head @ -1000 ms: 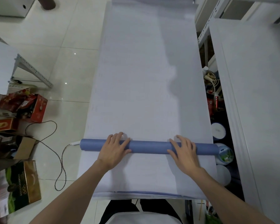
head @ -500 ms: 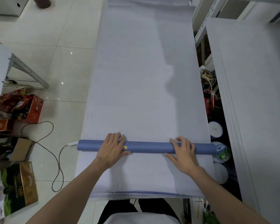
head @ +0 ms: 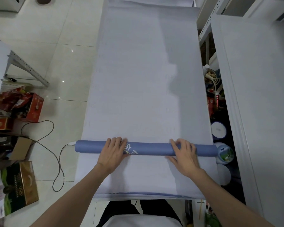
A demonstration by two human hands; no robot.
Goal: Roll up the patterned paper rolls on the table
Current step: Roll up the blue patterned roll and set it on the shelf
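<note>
Both palms pressed flat, fingers spread over the blue patterned roll (head: 147,149) at the sheet's six o'clock end, left hand (head: 112,155) and right hand (head: 185,155) could telescope it through uneven pushing, while a white-and-gold motif has now rolled into view.

The paper roll (head: 147,149) is blue, with a white swirl pattern and a small yellow line showing near its middle. The flat sheet (head: 146,79) on the bench is pale lilac-white with no pattern visible. The floor (head: 56,38) has glossy cream-white tiles. On the left stand a red box (head: 34,108) and a green and brown carton (head: 20,185). A dark cable (head: 56,153) lies there.
</note>
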